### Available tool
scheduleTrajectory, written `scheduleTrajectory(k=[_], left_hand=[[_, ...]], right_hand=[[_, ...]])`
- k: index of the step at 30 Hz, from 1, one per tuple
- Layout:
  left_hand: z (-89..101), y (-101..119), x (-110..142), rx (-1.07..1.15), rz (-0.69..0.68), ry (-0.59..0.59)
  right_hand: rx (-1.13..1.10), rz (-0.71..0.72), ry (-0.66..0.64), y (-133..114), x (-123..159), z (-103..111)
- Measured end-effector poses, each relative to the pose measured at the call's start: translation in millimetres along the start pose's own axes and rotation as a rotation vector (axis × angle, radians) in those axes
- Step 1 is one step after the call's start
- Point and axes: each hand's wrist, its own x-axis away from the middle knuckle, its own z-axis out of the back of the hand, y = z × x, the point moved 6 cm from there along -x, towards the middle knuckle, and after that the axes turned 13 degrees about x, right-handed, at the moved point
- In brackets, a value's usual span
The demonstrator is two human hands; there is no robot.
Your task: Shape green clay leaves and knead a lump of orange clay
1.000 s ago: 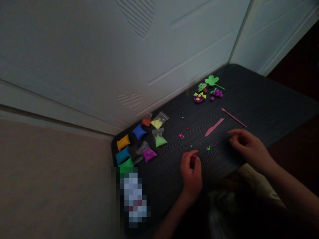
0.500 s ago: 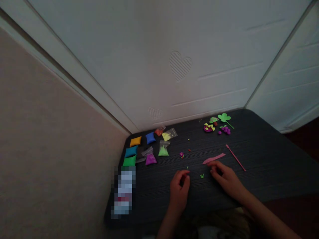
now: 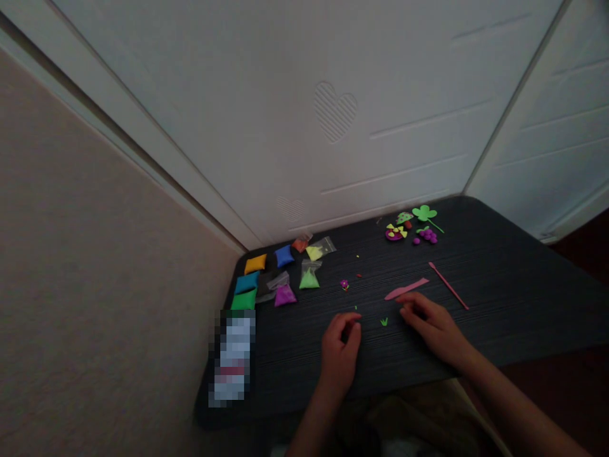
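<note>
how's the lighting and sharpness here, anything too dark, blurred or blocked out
Head view: dim overall, the white panel palest, the table much darker; head view: no strong glare stands out; head view: fine detail is soft on the left hand and right hand; head view: a coarse pixelated patch hides whatever is at the table's left.

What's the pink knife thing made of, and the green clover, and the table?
Pink knife: probably plastic, fairly dull; it's thin, flat and one even colour.
Green clover: maybe soft modelling clay, smooth and matte; its lobes are rounded, and a clear bag holds similar-coloured stuff.
Table: wood or a wood-look covering, I can't tell which; fine streaks like grain run across its dark top.
</note>
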Motion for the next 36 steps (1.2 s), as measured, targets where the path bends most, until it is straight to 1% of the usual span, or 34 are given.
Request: scheduleTrajectory(k=[5,9,12,17,24,29,36], left_hand=[[-1.2,1,0,-0.013,-0.030,-0.012],[-1.6,2,0,-0.018,-0.029,-0.010],[-2.4,3,0,-0.027,-0.029,-0.020],[-2.8,7,1,-0.033,-0.050,-0.014],[-3.7,8,2,-0.027,-0.069,-0.012],[-4.8,11,2,-0.037,-0.076,-0.007],[-6.3,15,4,-0.067,-0.110,-0.020]], right_hand=[[0.037,-0.002,0.004,-3,1,1],[0.066,-0.009,0.042,-3,1,4],[0.078,-0.018,0.027,-1,1,4],[0.073,0.014,0.005,-4,1,4],[0.097,0.046,0.037,-3,2,5],[0.101,0.028,0.012,0,3,3],[0.122,0.016,0.028,-7,5,-1]])
